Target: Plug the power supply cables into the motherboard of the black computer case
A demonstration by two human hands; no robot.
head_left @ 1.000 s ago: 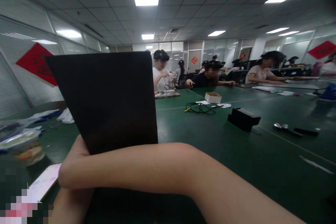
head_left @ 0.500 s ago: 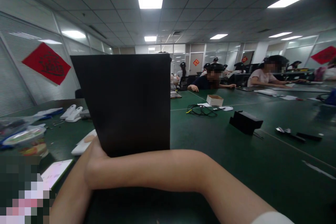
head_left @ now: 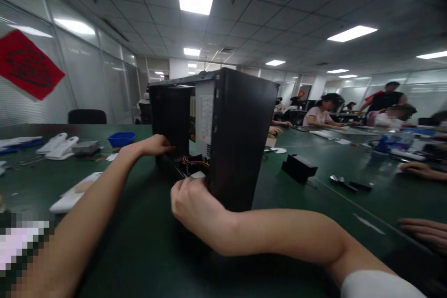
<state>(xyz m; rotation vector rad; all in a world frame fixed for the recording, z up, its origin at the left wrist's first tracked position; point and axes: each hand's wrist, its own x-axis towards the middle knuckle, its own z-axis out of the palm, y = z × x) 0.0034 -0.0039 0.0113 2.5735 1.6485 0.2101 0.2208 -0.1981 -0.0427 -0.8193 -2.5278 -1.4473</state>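
A black computer case (head_left: 240,135) stands upright on the green table, its open side turned toward my left. Inside, a labelled silver power supply (head_left: 205,116) and a bundle of coloured wires (head_left: 193,163) show. My left hand (head_left: 158,145) reaches to the far lower edge of the opening, its fingertips curled over and partly hidden. Nearer to me, my right hand (head_left: 193,200) is wrapped around the lower near edge of the case.
On the left lie white plastic parts (head_left: 59,146), a grey box (head_left: 85,147), a blue tray (head_left: 121,138) and a white device (head_left: 75,192). A black bracket (head_left: 299,167) and dark strips (head_left: 351,184) lie on the right. Another person's hand (head_left: 424,233) rests at the right edge.
The case has turned, so its open side and inner parts now show instead of one flat black panel. My crossed arms have come apart, and my view has swung right.
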